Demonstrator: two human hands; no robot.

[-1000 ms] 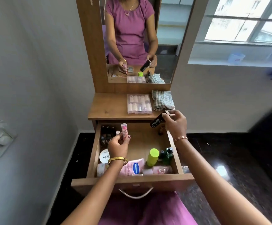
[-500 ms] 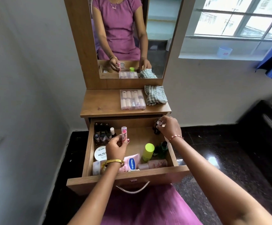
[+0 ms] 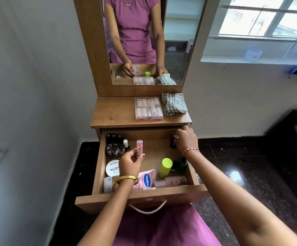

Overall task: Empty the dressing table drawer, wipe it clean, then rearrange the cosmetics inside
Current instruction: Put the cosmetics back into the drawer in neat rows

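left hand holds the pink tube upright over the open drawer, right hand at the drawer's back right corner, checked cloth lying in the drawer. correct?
Not quite. The checked cloth lies on the tabletop beside the clear case, not in the drawer; the head view shows it. The rest stands: left hand holds the pink tube, right hand at the back right corner.

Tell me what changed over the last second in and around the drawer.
The right hand carried the small dark item down from above the drawer's back edge into its back right corner, fingers on it now. The left hand holds the pink tube upright as before. Bottles in the drawer, clear case and cloth stayed put.
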